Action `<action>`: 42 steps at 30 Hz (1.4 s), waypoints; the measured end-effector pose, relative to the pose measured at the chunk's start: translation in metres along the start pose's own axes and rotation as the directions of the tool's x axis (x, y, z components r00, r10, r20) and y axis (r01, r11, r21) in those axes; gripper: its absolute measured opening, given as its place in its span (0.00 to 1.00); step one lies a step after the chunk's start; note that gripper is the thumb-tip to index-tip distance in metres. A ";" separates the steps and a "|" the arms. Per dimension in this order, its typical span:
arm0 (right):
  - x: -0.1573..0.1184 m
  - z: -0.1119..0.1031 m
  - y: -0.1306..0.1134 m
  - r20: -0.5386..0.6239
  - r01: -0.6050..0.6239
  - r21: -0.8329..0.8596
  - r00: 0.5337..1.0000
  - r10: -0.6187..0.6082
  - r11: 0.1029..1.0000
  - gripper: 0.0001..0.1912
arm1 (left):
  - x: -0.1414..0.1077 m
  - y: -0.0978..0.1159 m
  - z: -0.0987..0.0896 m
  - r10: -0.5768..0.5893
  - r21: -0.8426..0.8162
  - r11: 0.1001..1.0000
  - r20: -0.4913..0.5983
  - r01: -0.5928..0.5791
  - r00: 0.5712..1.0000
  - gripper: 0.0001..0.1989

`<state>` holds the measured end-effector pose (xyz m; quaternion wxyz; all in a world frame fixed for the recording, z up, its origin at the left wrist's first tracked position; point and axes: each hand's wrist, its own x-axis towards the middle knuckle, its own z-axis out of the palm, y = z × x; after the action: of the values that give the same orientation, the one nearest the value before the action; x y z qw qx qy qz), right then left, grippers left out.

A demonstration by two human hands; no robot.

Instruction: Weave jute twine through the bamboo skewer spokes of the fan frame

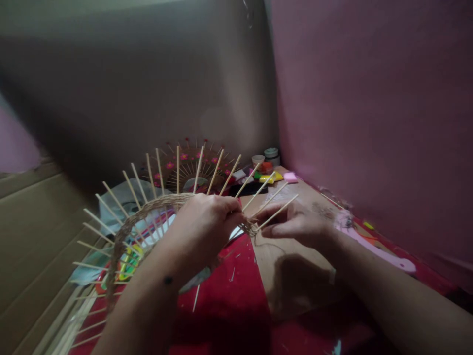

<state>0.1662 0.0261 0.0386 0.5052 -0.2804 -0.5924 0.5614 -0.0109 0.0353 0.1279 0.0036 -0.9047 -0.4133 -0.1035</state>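
A half-round frame of thin wooden sticks [130,185] fans outward, with a band of brown twine [148,206] woven through it. My left hand [207,217] is closed on the woven band near its right end. At that end, my right hand [291,222] has its fingers bent around the last sticks and the twine; a loose strand [275,245] hangs below. Whether the right fingertips pinch the twine or a stick is partly hidden. The lower left of the frame passes behind my left forearm.
Behind stands a similar fan with pink flowers [184,157]. A dark phone [248,189], yellow packets [271,177] and small tubs [271,154] lie at the back. A pink-handled brush [373,244] lies at right, beside the wall. Red cloth [236,291] and brown board [306,291] cover the surface.
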 end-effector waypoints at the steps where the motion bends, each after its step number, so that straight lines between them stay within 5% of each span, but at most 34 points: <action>1: 0.001 -0.005 -0.002 -0.051 0.006 -0.036 0.999 -0.008 0.999 0.08 | -0.001 0.000 -0.002 0.007 -0.009 1.000 -0.005 -0.007 1.000 0.14; 7: 0.003 -0.026 -0.004 -0.302 0.061 -0.140 0.948 -0.102 0.988 0.04 | -0.001 0.000 -0.007 0.005 -0.057 0.998 -0.026 -0.007 1.000 0.13; 18: -0.002 -0.023 -0.013 -0.298 0.206 0.086 0.939 -0.173 0.975 0.06 | -0.002 -0.007 -0.004 -0.004 -0.149 0.989 -0.018 0.002 1.000 0.13; 22: -0.001 -0.024 -0.011 -0.201 0.264 0.163 0.952 -0.230 0.951 0.07 | -0.001 -0.007 -0.004 0.007 -0.125 0.992 -0.037 -0.012 0.999 0.14; 30: 0.001 -0.028 -0.010 -0.252 0.301 0.211 0.936 -0.246 0.930 0.04 | 0.001 -0.002 -0.003 0.009 -0.036 0.999 -0.057 -0.011 0.998 0.12; 42: -0.001 -0.016 -0.016 -0.537 0.473 0.098 0.766 -0.354 0.875 0.08 | 0.007 -0.002 0.003 -0.118 0.068 0.990 -0.097 0.125 0.988 0.14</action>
<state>0.1852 0.0278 0.0508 0.7821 -0.2185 -0.4189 0.4063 -0.0074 0.0425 0.1266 0.0496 -0.8713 -0.4706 -0.1300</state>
